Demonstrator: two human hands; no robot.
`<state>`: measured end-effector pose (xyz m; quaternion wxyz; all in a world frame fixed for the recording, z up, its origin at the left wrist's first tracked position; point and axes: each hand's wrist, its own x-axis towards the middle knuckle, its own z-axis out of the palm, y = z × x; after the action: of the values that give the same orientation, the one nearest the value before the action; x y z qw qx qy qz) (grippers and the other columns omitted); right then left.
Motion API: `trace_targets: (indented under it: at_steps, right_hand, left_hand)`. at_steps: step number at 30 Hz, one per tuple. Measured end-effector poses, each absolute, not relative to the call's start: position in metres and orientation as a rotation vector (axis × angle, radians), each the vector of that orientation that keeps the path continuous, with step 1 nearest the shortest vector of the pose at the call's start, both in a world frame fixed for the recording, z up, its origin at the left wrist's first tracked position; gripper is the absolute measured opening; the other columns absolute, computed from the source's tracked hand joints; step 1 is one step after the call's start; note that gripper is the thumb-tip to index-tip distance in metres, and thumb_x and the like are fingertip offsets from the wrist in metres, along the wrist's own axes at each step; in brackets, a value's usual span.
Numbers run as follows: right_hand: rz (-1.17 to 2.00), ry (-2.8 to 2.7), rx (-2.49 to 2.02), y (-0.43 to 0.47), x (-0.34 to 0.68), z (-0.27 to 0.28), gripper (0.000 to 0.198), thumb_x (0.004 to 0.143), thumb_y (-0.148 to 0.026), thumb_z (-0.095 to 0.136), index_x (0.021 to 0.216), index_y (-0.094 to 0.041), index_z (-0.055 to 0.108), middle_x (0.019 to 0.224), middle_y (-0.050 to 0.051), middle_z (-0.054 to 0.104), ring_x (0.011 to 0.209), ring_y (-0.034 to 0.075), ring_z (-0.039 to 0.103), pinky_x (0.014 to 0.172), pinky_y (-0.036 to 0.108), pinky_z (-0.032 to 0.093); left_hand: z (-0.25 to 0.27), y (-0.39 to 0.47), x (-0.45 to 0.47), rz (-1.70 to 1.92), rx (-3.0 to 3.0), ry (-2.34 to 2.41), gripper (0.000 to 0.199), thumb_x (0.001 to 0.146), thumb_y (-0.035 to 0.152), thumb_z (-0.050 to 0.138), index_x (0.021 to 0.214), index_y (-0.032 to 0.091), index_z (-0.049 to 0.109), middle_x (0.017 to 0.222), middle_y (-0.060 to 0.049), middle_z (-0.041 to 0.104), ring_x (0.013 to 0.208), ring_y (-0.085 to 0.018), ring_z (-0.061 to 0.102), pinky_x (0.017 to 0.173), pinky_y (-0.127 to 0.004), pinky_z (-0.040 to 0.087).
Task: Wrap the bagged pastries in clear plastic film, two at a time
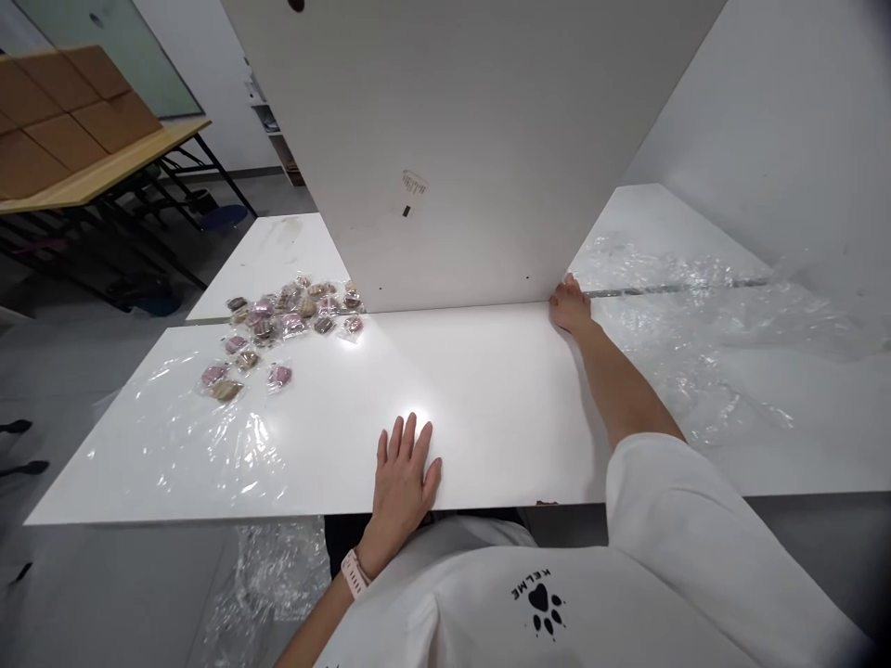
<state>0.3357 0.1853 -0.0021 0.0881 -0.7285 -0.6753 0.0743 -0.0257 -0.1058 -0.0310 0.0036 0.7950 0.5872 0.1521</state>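
Note:
My left hand (405,471) lies flat on the white table (480,399) near its front edge, fingers stretched out and nothing in it. A watch with a pale pink band is on that wrist. A large white panel (459,121) stands upright on the table in front of me, with a small label (415,182) on its face. My right hand (570,304) is at the panel's lower right corner, its fingers closed around the edge and partly hidden. To the left of the panel lies a loose heap of small clear-wrapped pieces (292,322) in pink and brown.
Crumpled clear plastic film (703,362) spreads over the right side of the table. More clear film (278,566) hangs below the front edge at left. Cardboard boxes (62,116) stand on a wooden-topped table (118,172) at the far left, near a blue stool (224,218).

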Motion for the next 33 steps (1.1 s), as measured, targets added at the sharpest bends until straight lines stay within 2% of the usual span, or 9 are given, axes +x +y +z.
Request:
trace_targets:
  at_steps: [4,8,10,14,18,23,26,29,33]
  right_hand:
    - [-0.154,-1.964,-2.099,0.095,0.338,0.003,0.052,0.098,-0.028,0.044,0.148,-0.017,0.043,0.163,0.013,0.025,0.153,0.026,0.004,0.121,0.052,0.002]
    - [-0.423,-1.413,-2.17,-0.019,0.348,-0.014,0.058,0.093,-0.043,0.051,0.144,-0.016,0.049,0.155,0.021,0.037,0.144,0.04,0.027,0.111,0.067,0.021]
    - [-0.279,-1.253,-2.206,-0.06,0.344,-0.028,0.049,0.093,-0.041,0.045,0.128,-0.012,0.062,0.134,0.025,0.056,0.126,0.041,0.046,0.1,0.066,0.035]
    - [0.199,-1.319,-1.892,-0.1,0.287,-0.036,0.036,0.094,-0.037,0.04,0.101,-0.02,0.071,0.099,0.014,0.069,0.095,0.029,0.063,0.088,0.049,0.05]
    - [0.787,-1.529,-1.383,-0.118,0.19,-0.01,0.025,0.097,-0.036,0.046,0.098,-0.027,0.069,0.094,0.005,0.069,0.088,0.022,0.065,0.078,0.036,0.054]
    - [1.28,-1.881,-0.781,-0.134,0.119,0.031,0.027,0.101,-0.031,0.046,0.108,-0.029,0.071,0.098,0.004,0.069,0.09,0.017,0.064,0.078,0.032,0.054]
    - [1.402,-2.035,-0.579,-0.135,0.117,0.044,0.024,0.098,-0.032,0.053,0.113,-0.03,0.071,0.118,0.004,0.069,0.104,0.019,0.065,0.088,0.035,0.054]
    - [1.284,-1.83,-0.89,-0.124,0.141,0.04,0.025,0.097,-0.038,0.054,0.113,-0.03,0.071,0.119,0.005,0.069,0.097,0.019,0.067,0.078,0.033,0.056]
    - [0.588,-1.418,-1.593,-0.097,0.191,0.006,0.037,0.096,-0.047,0.046,0.106,-0.023,0.073,0.101,0.009,0.071,0.085,0.022,0.064,0.072,0.038,0.055]
  left_hand:
    - [-0.032,-0.105,-0.026,0.511,2.436,1.819,0.055,0.099,0.032,0.047,0.153,0.025,0.038,0.162,-0.01,0.031,0.152,-0.031,0.023,0.122,-0.057,0.025]
    - [-0.034,-0.105,-0.027,0.565,2.362,1.78,0.055,0.098,0.035,0.047,0.152,0.028,0.039,0.162,-0.009,0.032,0.153,-0.032,0.022,0.123,-0.058,0.021]
    - [-0.035,-0.104,-0.027,0.585,2.332,1.764,0.054,0.098,0.036,0.047,0.151,0.027,0.041,0.161,-0.01,0.033,0.153,-0.032,0.021,0.123,-0.059,0.019]
    - [-0.029,-0.099,-0.03,0.662,2.134,1.728,0.047,0.097,0.04,0.051,0.141,0.026,0.054,0.157,-0.01,0.041,0.151,-0.033,0.027,0.123,-0.06,0.019]
    - [-0.007,-0.094,-0.033,0.886,1.559,1.539,0.043,0.097,0.046,0.051,0.135,0.026,0.058,0.146,-0.01,0.055,0.14,-0.028,0.047,0.116,-0.048,0.038]
    - [0.012,-0.095,-0.044,0.985,0.889,1.273,0.07,0.086,0.043,0.068,0.148,0.021,0.041,0.123,-0.014,0.067,0.092,-0.019,0.072,0.085,-0.036,0.057]
    - [0.008,-0.093,-0.063,1.129,0.749,1.299,0.061,0.072,0.027,0.078,0.13,0.016,0.061,0.096,-0.006,0.072,0.069,-0.011,0.066,0.068,-0.026,0.055]
    - [0.002,-0.09,-0.095,1.457,0.723,1.528,0.038,0.068,0.02,0.073,0.106,0.014,0.074,0.087,-0.003,0.071,0.06,-0.007,0.061,0.06,-0.021,0.051]
    - [0.001,-0.089,-0.142,1.746,0.824,1.857,0.036,0.076,0.017,0.062,0.11,0.016,0.074,0.105,-0.007,0.074,0.071,-0.011,0.068,0.07,-0.025,0.056]
